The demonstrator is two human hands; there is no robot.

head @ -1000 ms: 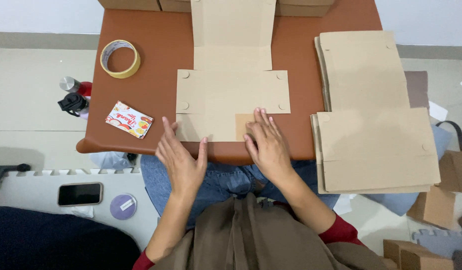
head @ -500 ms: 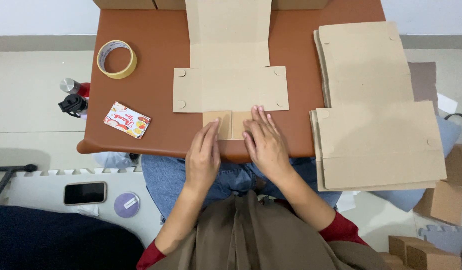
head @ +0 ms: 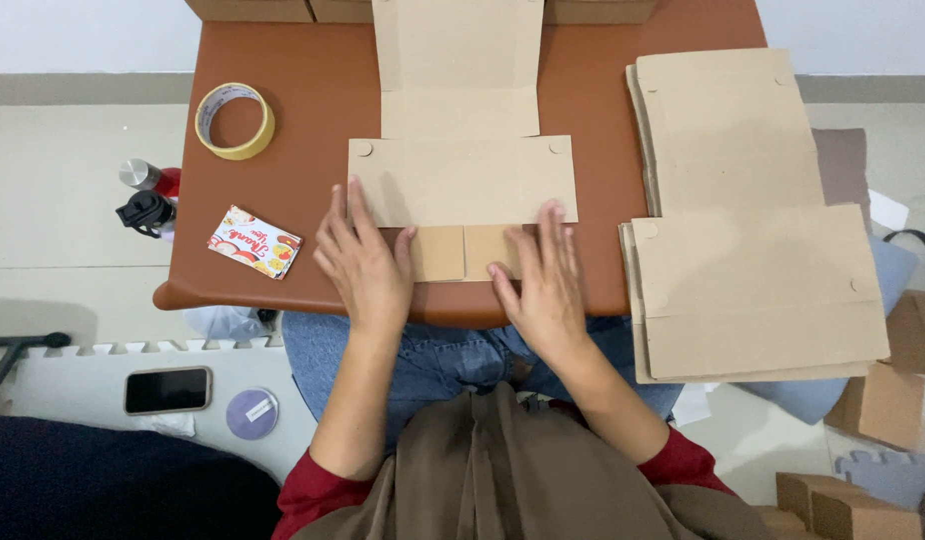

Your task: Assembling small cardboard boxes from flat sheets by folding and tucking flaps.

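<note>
Head view: your left hand (head: pixel 363 262) and right hand (head: pixel 545 280) lie flat, fingers spread, gripping nothing, pressing the near flaps of the unfolded cardboard box blank (head: pixel 461 180) at the front edge of the brown table (head: pixel 313 120), beside a tape roll (head: pixel 236 121)

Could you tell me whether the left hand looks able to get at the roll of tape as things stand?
Probably yes: the left hand lies flat on the cardboard blank, holding nothing, and only bare tabletop separates it from the roll of tape.
</note>
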